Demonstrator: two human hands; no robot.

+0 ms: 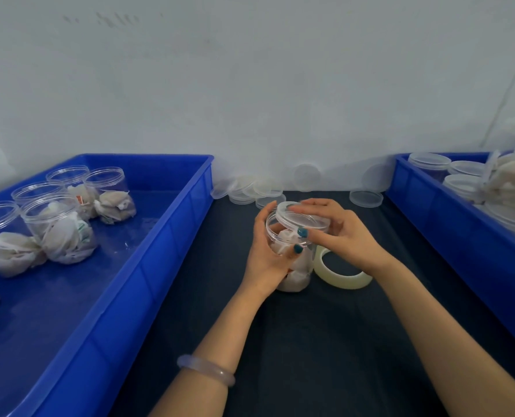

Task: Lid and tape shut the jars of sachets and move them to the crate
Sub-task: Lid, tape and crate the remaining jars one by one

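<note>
A clear plastic jar (291, 276) stuffed with white sachets stands upright on the dark counter (325, 341), with the left hand (266, 257) gripping its side. A clear round lid (303, 218) sits askew over its mouth, held by the right hand (345, 233). A pale roll of tape (345, 281) lies flat just right of the jar. Open jars of sachets (61, 233) stand in the blue crate (160, 251) on the left.
</note>
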